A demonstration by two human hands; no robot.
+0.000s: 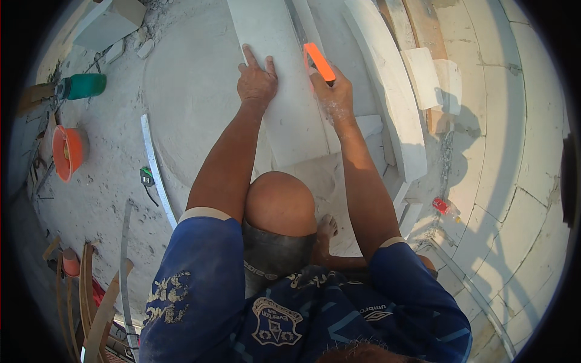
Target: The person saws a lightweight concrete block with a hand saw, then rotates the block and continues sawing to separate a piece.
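Note:
A long pale block (292, 118) lies in front of my bent knee and runs away from me. My left hand (258, 83) rests on its upper face near the left edge, fingers stretched and thumb apart. On the block's right side my right hand (336, 101) is closed round the orange handle of a hand saw (322, 63). A narrow grey strip, which looks like the saw's blade, extends from the handle toward the top of the picture along the block. How deep it sits in the block I cannot tell. Pale dust coats my right hand.
To the left are a metal straightedge (156, 166), a green tape measure (147, 176), an orange bucket (71, 152) and a green container (88, 86). Another pale block (112, 25) sits far left. Right of me stand a long pale slab (396, 91) and a red-labelled plastic bottle (446, 208). Wooden strips (100, 314) lie lower left.

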